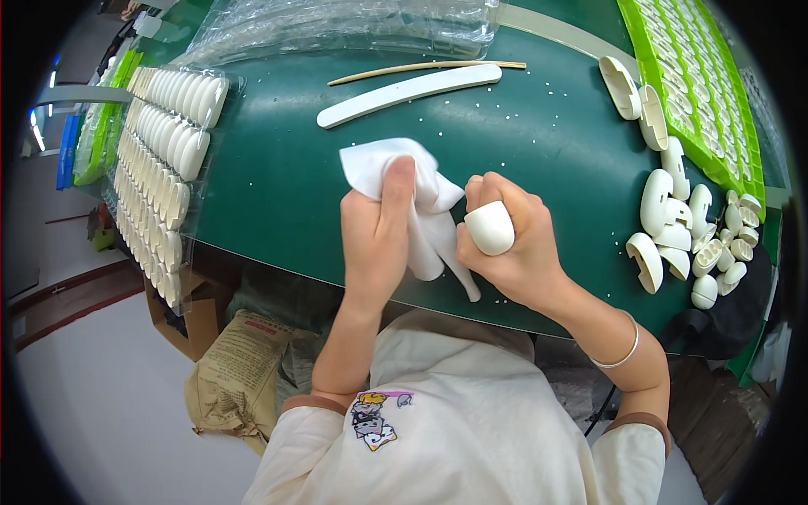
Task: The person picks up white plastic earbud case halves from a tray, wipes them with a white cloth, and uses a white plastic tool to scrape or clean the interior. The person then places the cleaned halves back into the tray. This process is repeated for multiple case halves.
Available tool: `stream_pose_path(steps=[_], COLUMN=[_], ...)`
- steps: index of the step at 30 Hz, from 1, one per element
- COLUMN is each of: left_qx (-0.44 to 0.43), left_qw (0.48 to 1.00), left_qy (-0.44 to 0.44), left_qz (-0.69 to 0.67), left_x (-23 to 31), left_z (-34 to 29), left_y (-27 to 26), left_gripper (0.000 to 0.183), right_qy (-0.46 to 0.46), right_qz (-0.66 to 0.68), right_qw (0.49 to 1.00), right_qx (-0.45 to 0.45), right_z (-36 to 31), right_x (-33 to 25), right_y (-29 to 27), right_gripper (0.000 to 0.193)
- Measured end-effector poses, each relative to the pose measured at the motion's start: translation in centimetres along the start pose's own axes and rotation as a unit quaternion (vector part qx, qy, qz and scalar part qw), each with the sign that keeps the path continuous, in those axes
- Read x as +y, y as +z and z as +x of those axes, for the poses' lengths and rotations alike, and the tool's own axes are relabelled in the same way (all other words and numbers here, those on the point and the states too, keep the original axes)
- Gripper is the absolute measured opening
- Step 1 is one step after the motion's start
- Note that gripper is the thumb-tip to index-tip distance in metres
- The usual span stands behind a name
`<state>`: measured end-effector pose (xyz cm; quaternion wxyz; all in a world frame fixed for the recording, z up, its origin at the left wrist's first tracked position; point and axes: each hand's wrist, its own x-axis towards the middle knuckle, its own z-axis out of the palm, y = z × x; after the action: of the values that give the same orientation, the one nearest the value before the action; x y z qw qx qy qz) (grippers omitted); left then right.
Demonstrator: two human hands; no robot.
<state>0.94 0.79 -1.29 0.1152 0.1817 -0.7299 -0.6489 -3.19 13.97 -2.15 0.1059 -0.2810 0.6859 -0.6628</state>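
Observation:
In my left hand [379,231] is a white cloth [432,220], bunched under the thumb, its loose ends hanging toward the table's near edge. My right hand [518,244], just beside it, is closed around a cream plastic shell [490,228]; only its rounded end shows, the rest hidden by the fingers. Beyond both hands a white sanding-board-like strip [410,94] lies on the green table [286,181], with a thin wooden stick [429,69] behind it.
Stacked cream shells fill a clear tray [160,172] at the left. Loose shells and small round parts [673,219] lie at the right, beside a bright green tray [694,80] of parts. Clear plastic trays [345,29] stand at the back. A brown sack [240,370] sits below.

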Motion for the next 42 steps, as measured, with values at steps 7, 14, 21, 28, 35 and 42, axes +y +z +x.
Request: stream_pose_path(steps=[7,14,21,28,35,42], left_qx=[0.045,-0.016,-0.119,-0.144,-0.185,-0.080], left_qw=[0.885,0.842,0.748,0.983,0.907,0.994], left_qy=[0.202,0.332,0.442,0.116,-0.160,0.071], left_qz=[0.418,0.424,0.480,0.019,-0.344,-0.033], left_x=[1.9,3.3,0.8,3.6,3.2,1.5], left_z=[0.5,7.2,10.4,3.6,-2.3,-2.9], left_y=[-5.1,-2.9,-0.5,-2.8,-1.8,-1.5], left_gripper=[0.021,0.019,0.026,0.030,0.042,0.039], right_qy=[0.054,0.119,0.124,0.085,0.094,0.041], right_qz=[0.012,0.022,0.005,-0.043,-0.055,-0.072], right_qw=[0.998,0.992,0.991,0.993,0.993,0.996], right_qx=[0.018,0.025,0.041,0.063,0.049,0.045], right_z=[0.0,0.0,0.1,0.1,-0.1,-0.3], right_x=[-0.4,-0.4,-0.6,-0.5,-0.5,-0.2], right_y=[-0.1,-0.4,-0.3,-0.2,0.3,0.4], right_gripper=[0.023,0.024,0.021,0.021,0.022,0.020])
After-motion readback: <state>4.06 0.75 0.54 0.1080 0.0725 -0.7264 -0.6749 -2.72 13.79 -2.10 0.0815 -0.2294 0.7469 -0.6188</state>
